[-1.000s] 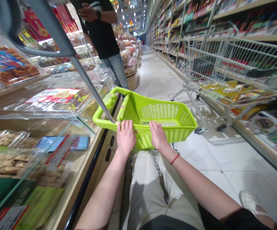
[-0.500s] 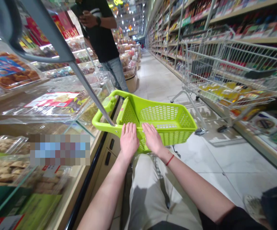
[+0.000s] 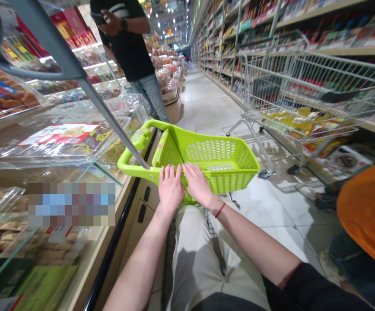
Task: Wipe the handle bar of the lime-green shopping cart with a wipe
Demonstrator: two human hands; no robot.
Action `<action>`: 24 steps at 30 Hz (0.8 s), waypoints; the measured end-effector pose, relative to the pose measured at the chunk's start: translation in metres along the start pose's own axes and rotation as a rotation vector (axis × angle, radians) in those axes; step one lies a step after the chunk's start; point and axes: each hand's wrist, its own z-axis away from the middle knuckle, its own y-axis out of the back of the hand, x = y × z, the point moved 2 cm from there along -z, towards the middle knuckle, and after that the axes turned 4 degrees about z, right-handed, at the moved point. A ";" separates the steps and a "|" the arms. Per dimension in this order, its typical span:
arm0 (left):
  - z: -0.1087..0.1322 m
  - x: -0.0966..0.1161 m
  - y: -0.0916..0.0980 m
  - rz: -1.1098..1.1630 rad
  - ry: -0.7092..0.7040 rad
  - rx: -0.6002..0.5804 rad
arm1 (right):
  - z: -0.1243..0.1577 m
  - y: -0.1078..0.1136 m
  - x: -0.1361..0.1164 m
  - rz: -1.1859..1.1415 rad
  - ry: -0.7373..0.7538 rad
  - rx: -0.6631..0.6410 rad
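Note:
The bright green shopping basket point(image 3: 220, 181), with perforated sides, is on a wheeled frame in front of my legs. My left hand point(image 3: 170, 185) grips its near rim, fingers laid over the edge close to the base of a grey metal pole point(image 3: 116, 127). My right hand point(image 3: 197, 181), with a red string on the wrist, is on the same rim just to the right, fingers over the edge. The thumbs are mostly hidden. Inside the basket, no goods show. At its left end is a green loop handle point(image 3: 127, 157).
A wire shopping cart point(image 3: 304, 86) stands to the right beside tall shelves point(image 3: 226, 39). Packed food fills the display counter point(image 3: 122, 203) on the left. Ahead, a person in a dark shirt point(image 3: 132, 52) holds a phone. Close on the right is a person in orange point(image 3: 369, 207).
The view has shifted slightly, and the counter and wire cart sit further left. The person in orange has come further into view at right. Both my hands stay on the basket rim.

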 end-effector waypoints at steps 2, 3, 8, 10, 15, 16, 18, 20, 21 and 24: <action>0.000 0.000 0.000 0.007 0.006 -0.003 | 0.001 0.000 0.004 -0.002 0.020 0.024; 0.000 0.000 0.000 0.011 0.007 -0.004 | 0.004 0.001 0.010 0.004 0.022 0.034; 0.000 0.000 0.001 0.023 0.007 0.003 | 0.030 0.009 0.053 0.061 -0.047 0.056; 0.000 0.001 0.001 0.015 0.006 0.006 | 0.040 0.013 0.066 0.103 -0.094 0.065; 0.001 0.001 -0.001 0.002 0.005 0.006 | 0.046 0.015 0.066 0.167 -0.208 0.084; 0.000 0.002 -0.001 0.005 0.007 0.006 | 0.044 0.014 0.062 0.166 -0.217 0.083; 0.000 0.002 -0.001 0.011 0.010 0.007 | 0.038 0.011 0.053 0.146 -0.222 0.072; 0.000 0.003 0.000 0.010 0.011 0.009 | 0.029 0.008 0.041 0.100 -0.206 0.051; 0.000 0.003 0.000 0.009 0.012 0.009 | 0.024 0.007 0.034 0.072 -0.189 0.039; 0.000 0.003 0.002 0.006 0.012 0.008 | 0.009 0.005 0.013 -0.020 -0.098 0.000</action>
